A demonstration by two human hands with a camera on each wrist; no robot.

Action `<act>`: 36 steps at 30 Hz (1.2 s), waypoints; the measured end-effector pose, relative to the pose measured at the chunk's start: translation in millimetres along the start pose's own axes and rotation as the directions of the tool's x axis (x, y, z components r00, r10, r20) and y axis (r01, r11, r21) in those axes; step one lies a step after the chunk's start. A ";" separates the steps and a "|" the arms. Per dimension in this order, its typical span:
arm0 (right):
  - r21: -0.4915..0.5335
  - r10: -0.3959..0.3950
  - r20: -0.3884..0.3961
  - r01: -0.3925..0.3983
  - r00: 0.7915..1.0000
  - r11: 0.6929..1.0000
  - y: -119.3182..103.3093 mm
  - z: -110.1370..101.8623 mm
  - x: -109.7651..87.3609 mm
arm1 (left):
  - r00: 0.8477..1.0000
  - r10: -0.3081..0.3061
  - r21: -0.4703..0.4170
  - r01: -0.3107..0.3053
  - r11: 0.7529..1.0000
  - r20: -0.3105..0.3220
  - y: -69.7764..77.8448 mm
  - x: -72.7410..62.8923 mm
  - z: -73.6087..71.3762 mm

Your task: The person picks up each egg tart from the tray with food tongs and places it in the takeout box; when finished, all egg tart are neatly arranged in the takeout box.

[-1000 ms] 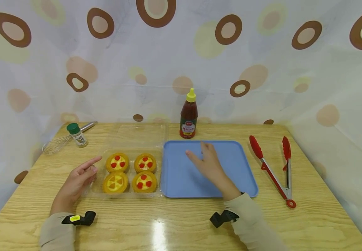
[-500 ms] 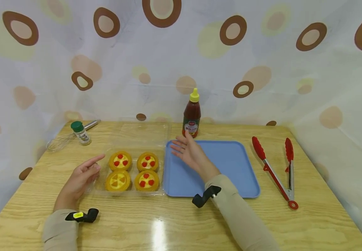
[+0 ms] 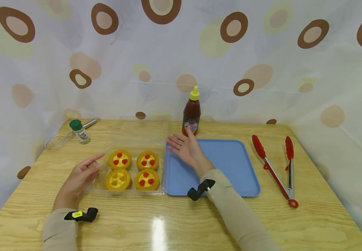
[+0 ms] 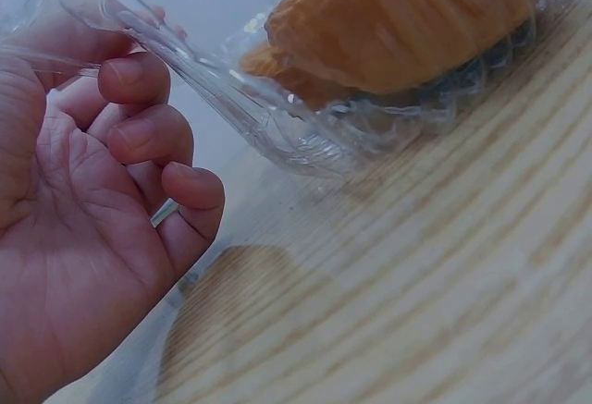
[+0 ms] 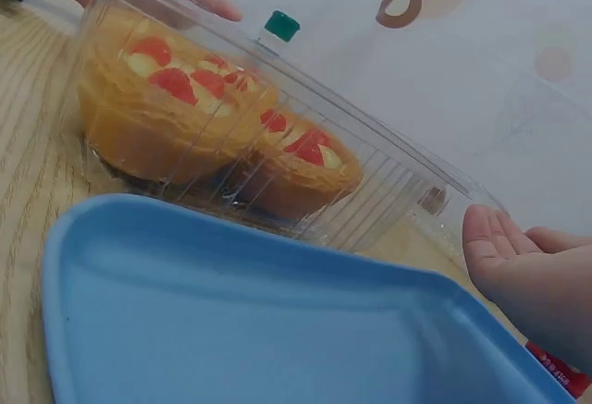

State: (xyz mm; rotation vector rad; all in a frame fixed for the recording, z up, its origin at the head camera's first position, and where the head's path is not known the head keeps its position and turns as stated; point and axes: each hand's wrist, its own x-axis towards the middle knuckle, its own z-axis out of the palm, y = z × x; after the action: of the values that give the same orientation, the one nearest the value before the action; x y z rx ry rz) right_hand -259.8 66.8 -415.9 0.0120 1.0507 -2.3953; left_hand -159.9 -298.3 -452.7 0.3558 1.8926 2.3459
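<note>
A clear plastic container lies with its lid folded back, holding several tarts. Most tarts carry red pieces on a yellow filling; the front left tart has orange-yellow wedges. My left hand holds the container's left rim between thumb and fingers, the index finger stretched along it. In the left wrist view the other fingers curl beside the clear wall. My right hand, fingers extended and palm toward the container, is over the left part of the blue tray, near the container's back right corner.
Behind the tray stands a red sauce bottle with a yellow cap. A green-capped shaker and a whisk are at the back left. Red-tipped tongs lie spread on the right. A patterned cloth hangs behind the table.
My right hand has moved left from over the middle of the tray toward the container, turning its palm to face it. The left hand stays at the container's left rim.
</note>
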 end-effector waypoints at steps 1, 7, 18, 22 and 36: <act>0.002 -0.003 0.006 0.003 1.000 1.000 -0.3 0.0 0.8 | 1.000 -0.001 0.006 0.001 1.000 -0.004 0.7 0.2 -0.1; -0.011 -0.023 0.013 0.023 1.000 1.000 1.3 -1.8 4.6 | 1.000 0.004 0.013 -0.004 1.000 0.005 1.7 0.1 0.7; -0.084 -0.060 0.031 0.062 0.998 0.995 2.2 8.2 15.3 | 1.000 0.000 0.007 0.000 1.000 -0.015 0.4 -2.4 1.4; -0.109 -0.093 0.041 0.097 0.995 0.989 -0.5 14.4 16.0 | 1.000 -0.007 0.029 0.007 1.000 -0.014 1.3 -0.7 0.6; -0.280 -0.244 0.117 0.267 0.963 0.922 -12.2 31.9 -6.2 | 0.999 -0.036 0.061 0.039 0.997 -0.035 1.7 -1.1 1.6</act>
State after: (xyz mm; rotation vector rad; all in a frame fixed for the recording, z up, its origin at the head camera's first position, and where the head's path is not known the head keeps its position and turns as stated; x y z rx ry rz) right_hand -253.9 54.6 -384.0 -0.3439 1.4357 -2.4137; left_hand -158.3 -297.4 -450.9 0.2851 1.9727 2.2882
